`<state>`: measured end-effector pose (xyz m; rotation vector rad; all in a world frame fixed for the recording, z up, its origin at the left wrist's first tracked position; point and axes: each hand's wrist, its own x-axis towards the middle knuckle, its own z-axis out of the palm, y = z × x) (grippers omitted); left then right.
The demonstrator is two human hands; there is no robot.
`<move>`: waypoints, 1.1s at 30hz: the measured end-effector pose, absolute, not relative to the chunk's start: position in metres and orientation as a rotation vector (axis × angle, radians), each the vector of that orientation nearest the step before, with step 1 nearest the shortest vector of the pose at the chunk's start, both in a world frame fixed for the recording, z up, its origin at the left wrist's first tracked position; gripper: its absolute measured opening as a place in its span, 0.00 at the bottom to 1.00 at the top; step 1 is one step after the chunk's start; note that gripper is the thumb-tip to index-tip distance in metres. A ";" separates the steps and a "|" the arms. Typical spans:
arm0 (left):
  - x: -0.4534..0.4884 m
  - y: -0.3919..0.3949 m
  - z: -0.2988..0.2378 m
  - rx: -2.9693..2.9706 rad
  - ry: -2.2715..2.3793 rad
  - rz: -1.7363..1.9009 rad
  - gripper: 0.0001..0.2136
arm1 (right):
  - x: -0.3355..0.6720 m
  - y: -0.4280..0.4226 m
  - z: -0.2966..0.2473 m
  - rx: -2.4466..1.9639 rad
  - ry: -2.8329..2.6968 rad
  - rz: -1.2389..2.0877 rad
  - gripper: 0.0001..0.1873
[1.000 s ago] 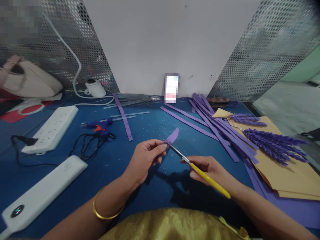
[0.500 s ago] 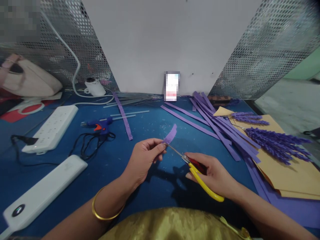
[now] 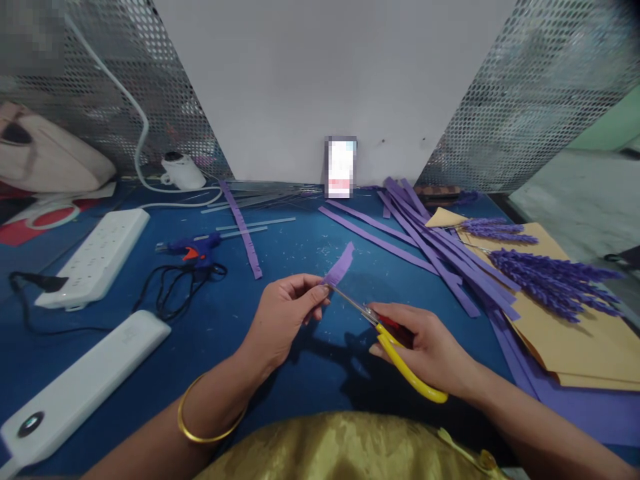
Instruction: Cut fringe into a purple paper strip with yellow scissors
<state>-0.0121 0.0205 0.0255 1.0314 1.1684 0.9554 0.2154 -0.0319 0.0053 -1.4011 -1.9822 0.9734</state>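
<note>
My left hand (image 3: 293, 310) pinches one end of a short purple paper strip (image 3: 341, 265). The strip's free end curls up and away over the table. In my right hand (image 3: 423, 337) is a pair of pliers (image 3: 410, 370) with a curved yellow handle and some red on the other side. A thin straight metal piece (image 3: 345, 297) runs from the pliers' silver head to my left fingertips, where it meets the strip's base. Whether it is a wire or part of the tool, I cannot tell. My left fingers hide the contact point.
On the left lie a blue glue gun (image 3: 193, 248), a white power strip (image 3: 100, 257) and a long white device (image 3: 87, 380). Purple strips (image 3: 430, 250), lavender-like flowers (image 3: 550, 277) and tan paper (image 3: 585, 353) lie right. A phone (image 3: 341, 167) leans against the back panel.
The view has shifted slightly, so the surroundings sit a little further left and higher. Both hands keep nearly the same pose and hold the same things.
</note>
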 end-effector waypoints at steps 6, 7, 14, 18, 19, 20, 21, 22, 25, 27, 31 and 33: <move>-0.015 0.021 0.023 1.059 1.148 0.948 0.07 | 0.217 -0.032 0.007 -1.398 -2.018 0.959 0.22; -0.015 0.021 0.023 1.059 1.147 0.949 0.07 | 0.217 -0.032 0.007 -1.395 -2.022 0.955 0.22; -0.015 0.021 0.024 1.052 1.148 0.952 0.07 | 0.218 -0.032 0.006 -1.359 -2.024 0.997 0.18; -0.014 0.021 0.024 1.046 1.149 0.960 0.07 | 0.218 -0.032 0.007 -1.338 -2.030 1.014 0.17; -0.014 0.021 0.025 1.044 1.151 0.963 0.07 | 0.218 -0.032 0.007 -1.337 -2.035 1.008 0.17; -0.014 0.022 0.025 1.042 1.154 0.965 0.07 | 0.217 -0.032 0.008 -1.338 -2.041 1.000 0.17; -0.013 0.022 0.025 1.039 1.157 0.965 0.07 | 0.217 -0.032 0.008 -1.339 -2.048 0.992 0.17; -0.013 0.022 0.025 1.036 1.159 0.964 0.07 | 0.217 -0.033 0.009 -1.337 -2.056 0.986 0.17; -0.013 0.021 0.025 1.024 1.155 0.963 0.07 | 0.217 -0.033 0.011 -1.335 -2.073 0.982 0.18; -0.013 0.021 0.025 1.015 1.149 0.962 0.07 | 0.217 -0.033 0.012 -1.341 -2.083 0.970 0.18; -0.013 0.021 0.025 0.995 1.133 0.953 0.07 | 0.217 -0.034 0.011 -1.342 -2.095 0.941 0.17; -0.013 0.021 0.026 0.980 1.127 0.953 0.07 | 0.217 -0.034 0.010 -1.343 -2.093 0.937 0.17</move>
